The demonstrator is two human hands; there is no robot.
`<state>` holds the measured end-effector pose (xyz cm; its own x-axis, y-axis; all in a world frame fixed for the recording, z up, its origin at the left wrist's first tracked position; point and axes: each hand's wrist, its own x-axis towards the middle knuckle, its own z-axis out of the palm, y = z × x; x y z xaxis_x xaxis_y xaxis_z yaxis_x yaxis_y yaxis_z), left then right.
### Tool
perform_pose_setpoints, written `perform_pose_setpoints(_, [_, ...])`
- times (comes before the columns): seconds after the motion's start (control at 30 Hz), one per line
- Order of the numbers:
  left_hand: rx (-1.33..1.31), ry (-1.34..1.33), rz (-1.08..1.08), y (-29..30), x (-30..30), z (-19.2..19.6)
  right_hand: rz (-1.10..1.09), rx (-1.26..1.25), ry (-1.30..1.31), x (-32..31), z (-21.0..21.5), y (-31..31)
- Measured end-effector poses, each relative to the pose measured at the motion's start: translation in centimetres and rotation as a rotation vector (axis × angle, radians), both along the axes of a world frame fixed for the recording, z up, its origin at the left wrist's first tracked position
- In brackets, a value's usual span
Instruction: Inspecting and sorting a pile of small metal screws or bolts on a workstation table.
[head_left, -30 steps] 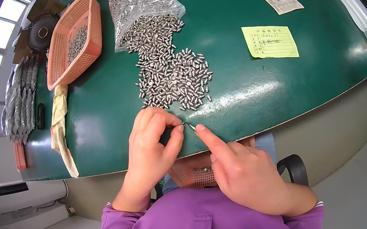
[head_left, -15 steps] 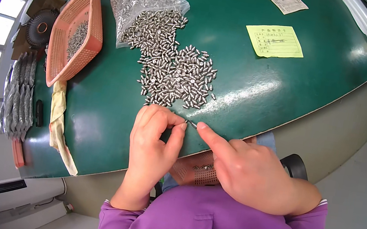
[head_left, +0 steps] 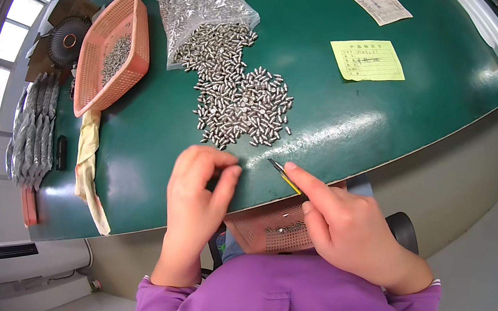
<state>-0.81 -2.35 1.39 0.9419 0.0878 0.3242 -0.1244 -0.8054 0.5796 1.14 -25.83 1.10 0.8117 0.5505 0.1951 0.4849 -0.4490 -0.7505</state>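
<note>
Head view, nearest first: I see purple sleeves at the lower edge, and just above them a small orange perforated basket (head_left: 276, 229) sitting in my lap under the table edge, with a few metal bits in it.

My right hand (head_left: 349, 228) is closed around a thin tool with a yellow handle and a dark tip (head_left: 282, 175), the forefinger laid along it; the tip reaches out over the edge of the green table (head_left: 400, 115). My left hand (head_left: 200, 193) rests on the table just beside it, fingers curled in and thumb pressed toward the fingertips in a narrow pinch. I cannot tell whether a part sits in that pinch, as the fingers hide it. The two hands are near each other but apart.

Just beyond the left hand lies a loose heap of small silver metal pins (head_left: 241, 105), spread on the green surface. The heap runs back into the mouth of a clear plastic bag (head_left: 206, 0) full of the same pins.

Left of the bag stands a larger orange mesh tray (head_left: 90, 63) with some pins inside, and a pale cloth strip (head_left: 91, 175) hangs off the table's left edge. Farther right lie a yellow slip of paper (head_left: 367, 59) and, beyond it, a white sheet (head_left: 375, 0).
</note>
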Motion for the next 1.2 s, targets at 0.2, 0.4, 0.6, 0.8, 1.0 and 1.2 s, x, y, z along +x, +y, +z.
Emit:
perform_pose_setpoints(0.2, [0.011, 0.009, 0.138, 0.6, 1.1, -1.0, 0.031, -0.058, -0.033, -0.2, -0.2, 0.1])
perform_pose_setpoints(0.4, [-0.055, 0.069, -0.071, 0.2, 0.7, -0.3, 0.040, -0.064, -0.032, -0.1, -0.2, 0.4])
perform_pose_setpoints(0.6, [0.075, -0.032, -0.178, -0.3, 0.9, 0.0, 0.051, -0.057, -0.049, 0.1, -0.2, 0.5])
perform_pose_setpoints(0.8, [-0.022, -0.027, -0.064, -0.6, 0.2, -0.5, 0.032, -0.031, 0.011, 0.1, -0.2, 0.6])
perform_pose_setpoints(1.0, [0.044, -0.020, -0.084, -0.7, 0.4, -0.9, 0.039, -0.067, -0.007, 0.0, -0.4, 0.7])
perform_pose_setpoints(1.2, [0.036, -0.018, -0.086, -0.8, 0.4, -0.8, 0.044, -0.069, -0.007, -0.2, 0.0, 0.9])
